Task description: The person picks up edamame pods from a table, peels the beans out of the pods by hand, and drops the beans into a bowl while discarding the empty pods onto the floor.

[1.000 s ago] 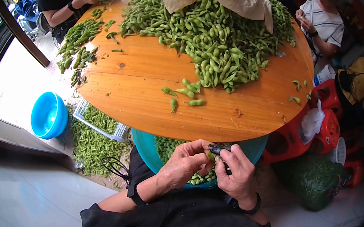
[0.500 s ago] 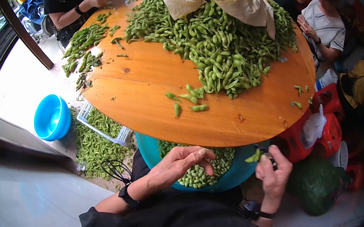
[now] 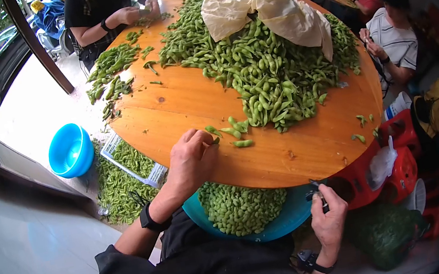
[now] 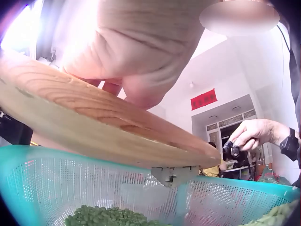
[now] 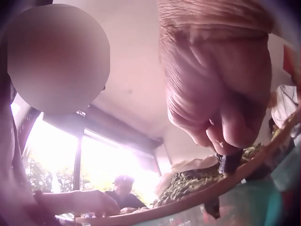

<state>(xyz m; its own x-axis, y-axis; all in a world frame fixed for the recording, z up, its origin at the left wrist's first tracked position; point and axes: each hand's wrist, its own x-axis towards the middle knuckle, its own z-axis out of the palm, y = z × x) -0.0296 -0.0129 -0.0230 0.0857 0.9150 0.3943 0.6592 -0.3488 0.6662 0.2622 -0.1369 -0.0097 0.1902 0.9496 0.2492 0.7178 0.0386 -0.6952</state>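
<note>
My left hand (image 3: pixel 192 162) is over the table's near edge, its fingertips pinching a small green pod (image 3: pixel 215 140) beside several loose pods (image 3: pixel 242 143). In the left wrist view, the tabletop partly hides the fingers of the left hand (image 4: pixel 136 52). Beyond the table's near right edge, my right hand (image 3: pixel 329 220) grips a small black tool (image 3: pixel 316 193), also visible in the right wrist view as a dark piece (image 5: pixel 229 162) below the fingers. Shelled green beans (image 3: pixel 242 205) fill part of a teal basket (image 3: pixel 194 211) below the edge.
A large heap of pods (image 3: pixel 273 78) lies on the wooden table (image 3: pixel 186 113), partly under a cream cloth (image 3: pixel 292 14). On the floor are a blue basin (image 3: pixel 71 150), a white crate (image 3: pixel 131 163) and more pods. Red stools (image 3: pixel 402 170) stand right; people sit around.
My left hand has moved from over the basket up and forward to the loose pods. The right hand moved away to the right, and the pod seen at its tool no longer shows there.
</note>
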